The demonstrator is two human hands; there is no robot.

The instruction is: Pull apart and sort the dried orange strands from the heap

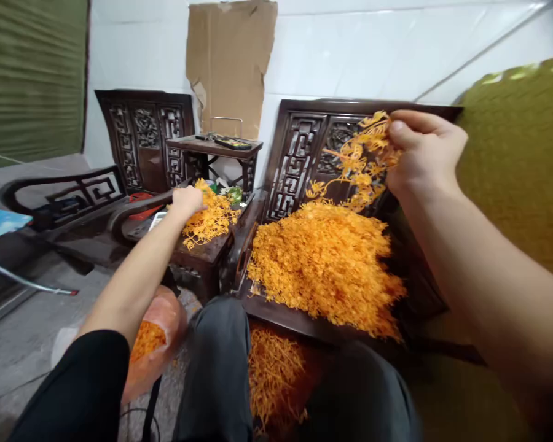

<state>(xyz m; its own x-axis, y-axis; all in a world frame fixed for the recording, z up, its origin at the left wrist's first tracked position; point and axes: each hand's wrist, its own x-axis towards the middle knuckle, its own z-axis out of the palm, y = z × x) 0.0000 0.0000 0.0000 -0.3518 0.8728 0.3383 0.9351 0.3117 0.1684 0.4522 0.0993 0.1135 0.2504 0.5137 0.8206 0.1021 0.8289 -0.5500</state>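
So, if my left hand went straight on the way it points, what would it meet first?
Your left hand would probably meet the loose heap of frilly, plastic-looking orange strands on the dark brown wooden side table; they lie right at its fingers, though exact depth is unclear.

Black sleeve (78, 383) — dark grey trousers (216, 368)

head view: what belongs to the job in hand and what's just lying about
Likely part of the job:
orange sprig cluster in the right hand
smaller orange heap at the left hand
large orange heap on the chair
plastic bag of orange pieces
orange strands lower down

Apparently just lying about:
torn cardboard
black-and-yellow item on the stand
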